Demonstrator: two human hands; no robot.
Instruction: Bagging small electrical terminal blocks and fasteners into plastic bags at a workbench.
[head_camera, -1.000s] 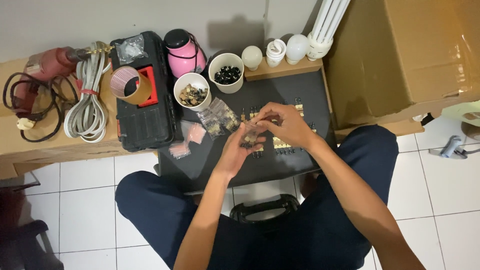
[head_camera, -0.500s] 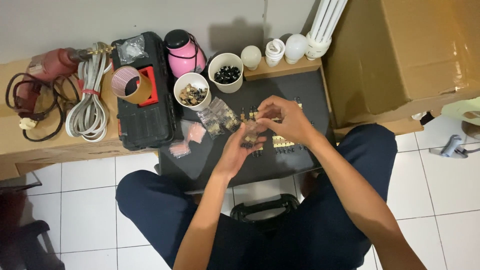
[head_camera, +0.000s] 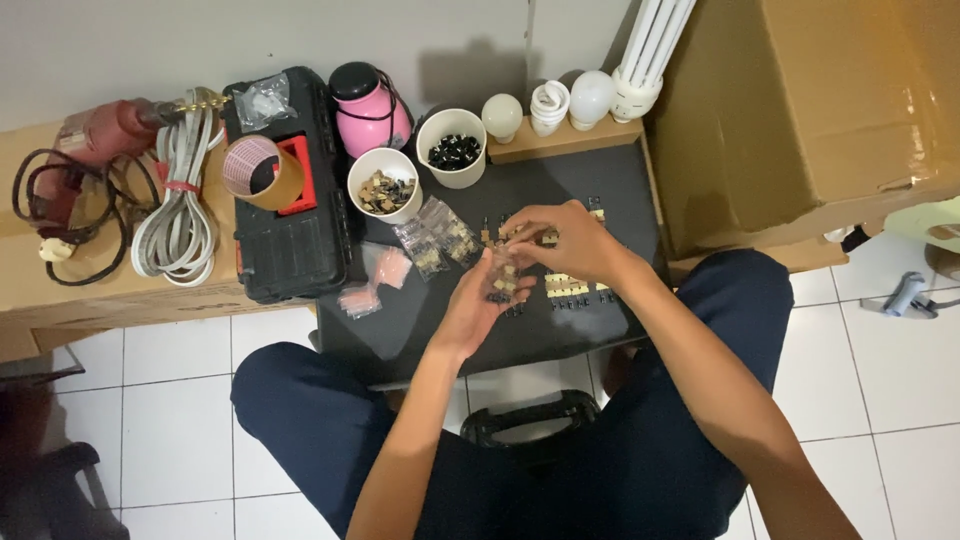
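Observation:
My left hand (head_camera: 478, 305) holds a small clear plastic bag (head_camera: 503, 275) with little tan and black parts inside, over a black work surface (head_camera: 420, 330). My right hand (head_camera: 560, 238) is just above and right of it, fingertips pinched at the bag's mouth, seemingly on a small part. Rows of tan switch-like parts (head_camera: 570, 288) lie on the surface beside my right hand. More filled clear bags (head_camera: 437, 238) lie to the left.
Two white cups (head_camera: 383, 185) of small parts, a pink bottle (head_camera: 370, 108), a black toolbox (head_camera: 290, 220) with a tape roll, a red drill (head_camera: 100, 135) and coiled cable (head_camera: 180, 215) sit left. Light bulbs (head_camera: 560, 100) and a large cardboard box (head_camera: 820, 110) stand right.
Both hands stay over the same spot; my fingers have shifted slightly at the bag's mouth. The camera has drifted a little.

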